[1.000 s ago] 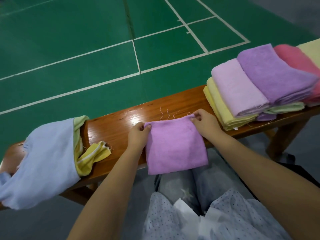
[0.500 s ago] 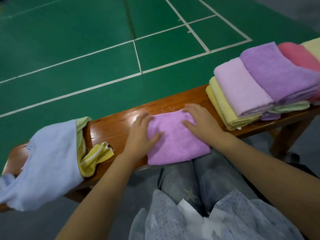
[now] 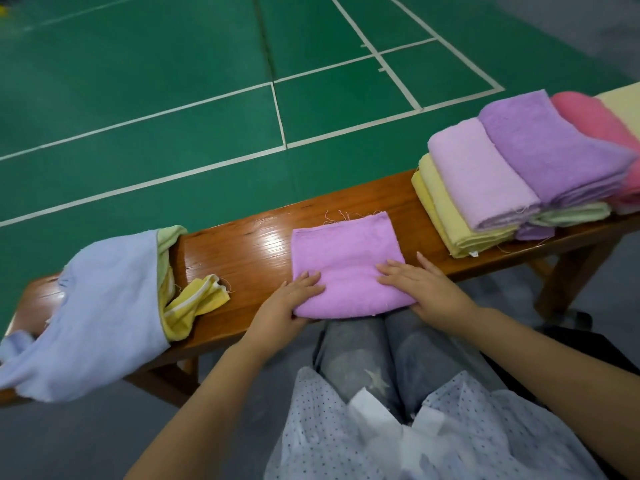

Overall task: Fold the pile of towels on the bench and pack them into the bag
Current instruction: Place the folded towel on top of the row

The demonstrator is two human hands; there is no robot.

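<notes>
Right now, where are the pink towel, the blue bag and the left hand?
pink towel point(image 3: 346, 261), head view, centre of its top face.
blue bag point(image 3: 104, 313), head view, middle of its side.
left hand point(image 3: 287, 303), head view, back of hand.

Both forearms reached forward from the lower edge of the view, bare to the wrist. The left hand point(image 3: 289, 303) lay palm down, its fingers extended toward the right and its thumb tucked low at the near side. The right hand point(image 3: 420, 289) lay flat, fingers straight and spread toward the left. The two hands stood apart, fingertips pointing inward.
</notes>
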